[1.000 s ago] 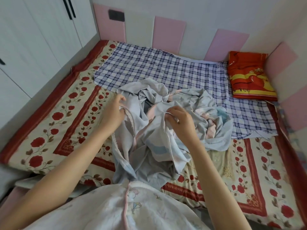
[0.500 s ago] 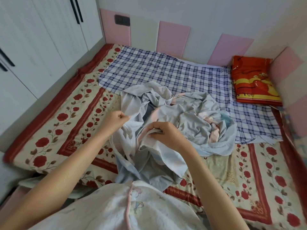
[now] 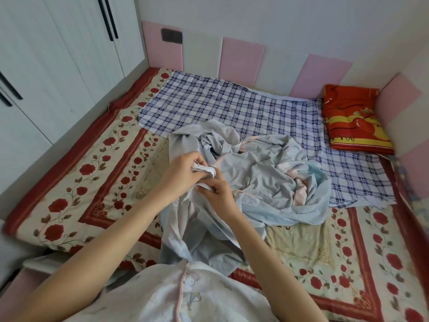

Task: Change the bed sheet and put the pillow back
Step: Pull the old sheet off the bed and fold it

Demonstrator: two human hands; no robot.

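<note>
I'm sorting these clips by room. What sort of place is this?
Most likely a bedroom: a floral-covered mattress fills the space beside tall white wardrobe doors, and a red pillow lies in the far corner against padded walls.

bed (image 3: 92,177): wardrobe (image 3: 58,54) along left side | cloth (image 3: 232,108) on far half | pillow (image 3: 355,122) in far right corner, at cloth's right end | sheet (image 3: 267,177) mid-bed, far part overlapping cloth, near part hanging off front edge
</note>
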